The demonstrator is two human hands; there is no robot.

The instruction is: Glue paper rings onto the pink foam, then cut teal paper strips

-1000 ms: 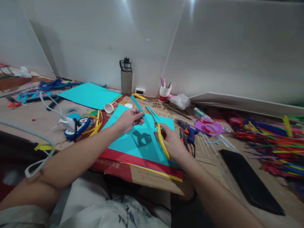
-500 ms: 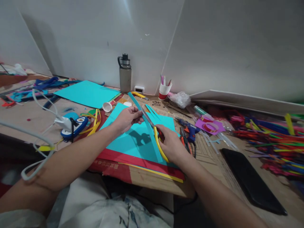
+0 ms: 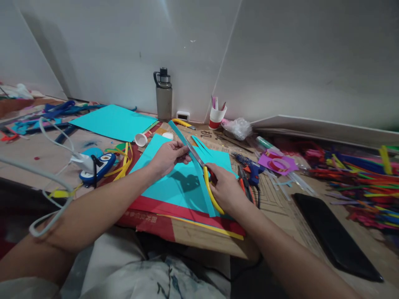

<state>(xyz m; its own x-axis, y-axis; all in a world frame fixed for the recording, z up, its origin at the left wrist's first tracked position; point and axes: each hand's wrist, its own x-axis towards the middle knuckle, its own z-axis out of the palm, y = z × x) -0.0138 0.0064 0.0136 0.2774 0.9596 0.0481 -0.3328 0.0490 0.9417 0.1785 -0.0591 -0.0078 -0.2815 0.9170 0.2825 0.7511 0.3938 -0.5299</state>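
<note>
My left hand (image 3: 171,157) pinches a long, narrow turquoise paper strip (image 3: 203,187) by its middle, above the work surface. My right hand (image 3: 225,187) grips yellow-handled scissors (image 3: 209,192), whose blades lie along the strip and point toward my left fingers. Whether the blades are cutting into the strip, I cannot tell. Below both hands lie turquoise paper sheets (image 3: 168,189) on top of a red sheet (image 3: 187,215). Several thin pointed turquoise pieces (image 3: 201,144) rest on the paper beyond the scissors.
A grey bottle (image 3: 163,97) stands by the wall, with a cup of pens (image 3: 217,114) to its right. A yellow-handled cutter (image 3: 183,123), a blue glue gun (image 3: 253,171), a black phone-like slab (image 3: 336,236) and colourful pipe cleaners (image 3: 364,182) lie around. A white cable (image 3: 59,178) hangs left.
Both hands keep nearly the same pose on the strip and scissors. The view has shifted slightly, and little else differs.
</note>
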